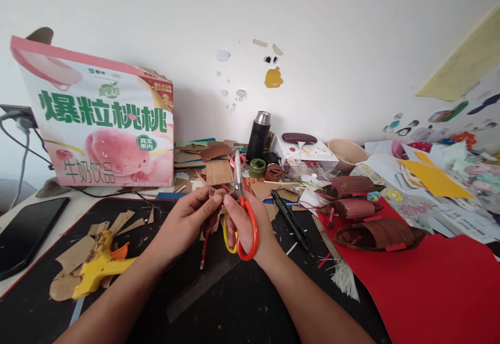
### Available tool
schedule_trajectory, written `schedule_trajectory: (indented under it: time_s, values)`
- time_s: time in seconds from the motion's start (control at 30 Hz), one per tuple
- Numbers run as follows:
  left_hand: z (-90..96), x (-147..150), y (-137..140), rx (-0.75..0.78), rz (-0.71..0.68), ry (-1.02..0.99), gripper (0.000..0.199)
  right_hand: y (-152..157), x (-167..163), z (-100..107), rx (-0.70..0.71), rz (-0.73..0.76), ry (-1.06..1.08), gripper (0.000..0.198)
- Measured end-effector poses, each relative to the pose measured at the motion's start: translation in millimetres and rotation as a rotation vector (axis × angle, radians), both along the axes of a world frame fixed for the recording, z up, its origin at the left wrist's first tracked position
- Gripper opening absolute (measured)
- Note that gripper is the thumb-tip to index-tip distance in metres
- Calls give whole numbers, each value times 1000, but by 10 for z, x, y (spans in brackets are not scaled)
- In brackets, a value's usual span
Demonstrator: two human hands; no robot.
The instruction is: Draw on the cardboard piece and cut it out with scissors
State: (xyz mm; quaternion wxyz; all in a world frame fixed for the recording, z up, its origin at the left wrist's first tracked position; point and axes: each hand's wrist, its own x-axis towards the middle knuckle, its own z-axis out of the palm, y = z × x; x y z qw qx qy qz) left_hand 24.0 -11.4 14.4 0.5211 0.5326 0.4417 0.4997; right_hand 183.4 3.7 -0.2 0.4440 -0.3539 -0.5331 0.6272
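My right hand [250, 224] holds a pair of scissors [247, 216] with orange and yellow handles. Their metal blades point up and away from me, looking nearly closed. Beside it, my left hand [193, 216] is closed in a pinch, its fingertips almost meeting those of the right hand. A small brownish bit seems to sit between the fingertips, too hidden to name. Below the left hand, a thin red stick [203, 250] lies on the black mat [219, 307]. A green-black utility knife [291, 220] rests to the right of the scissors.
A large pink drink carton [105, 120] stands at the left, behind cardboard scraps and a yellow slingshot-shaped piece [99, 266]. Paint jars, a black thermos [258, 136] and cardboard pieces line the back. Brown rolled forms [380, 233] lie on red paper [441, 276] at the right.
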Motion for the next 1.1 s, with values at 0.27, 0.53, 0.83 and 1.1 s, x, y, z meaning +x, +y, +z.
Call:
schedule_trajectory:
  time_s: [0.27, 0.53, 0.83, 1.1]
  values:
    - [29, -125, 62, -13, -49, 112, 61, -5, 17, 15, -5, -1, -37, 42]
    - [104, -240, 112, 19, -10, 145, 55, -26, 5, -19, 0, 80, -109, 32]
    - [103, -312, 136, -24, -102, 157, 50, -17, 13, 17, -7, 33, -103, 36]
    - [92, -287, 141, 10, -24, 38, 42, -6, 33, 65, -23, 9, 22, 52]
